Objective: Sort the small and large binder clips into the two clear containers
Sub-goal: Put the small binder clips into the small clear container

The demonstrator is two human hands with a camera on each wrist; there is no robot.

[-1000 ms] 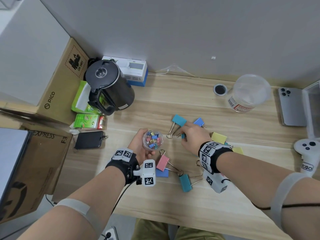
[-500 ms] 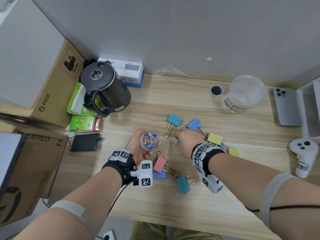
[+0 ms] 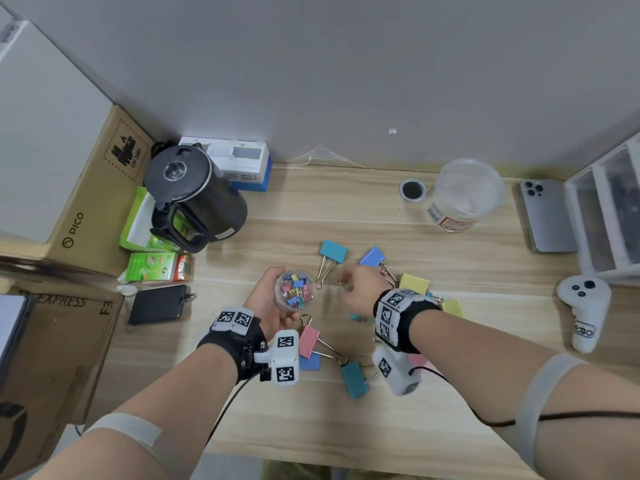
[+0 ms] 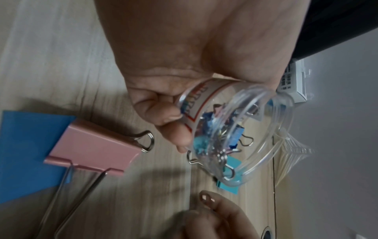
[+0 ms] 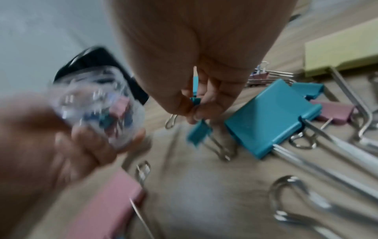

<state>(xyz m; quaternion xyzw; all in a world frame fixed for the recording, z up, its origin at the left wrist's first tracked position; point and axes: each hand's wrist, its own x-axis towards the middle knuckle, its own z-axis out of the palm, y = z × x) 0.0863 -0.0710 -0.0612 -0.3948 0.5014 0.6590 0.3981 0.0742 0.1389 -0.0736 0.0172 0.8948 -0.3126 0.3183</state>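
My left hand (image 3: 272, 301) grips a small clear container (image 3: 294, 289) holding several small coloured clips, just above the table; the left wrist view shows its open rim (image 4: 255, 129). To its right, my right hand (image 3: 348, 285) pinches a small teal binder clip (image 5: 195, 101) close to that rim. Another small teal clip (image 3: 358, 318) lies on the table under my right wrist. Large clips lie around: teal (image 3: 333, 251), blue (image 3: 372, 257), yellow (image 3: 414, 284), pink (image 3: 309, 337), teal (image 3: 354, 380). The large clear container (image 3: 464, 195) stands far right, nothing visible inside.
A black kettle (image 3: 194, 199), green boxes (image 3: 156, 268) and a black wallet (image 3: 157, 304) sit at the left. A phone (image 3: 547, 216), drawer unit (image 3: 609, 209) and white controller (image 3: 583, 310) line the right edge. A cardboard box (image 3: 86, 209) stands beside the table.
My right hand has lifted off the table near the blue large clip and moved left toward the small container, pinching a small clip. My left hand keeps holding the container.
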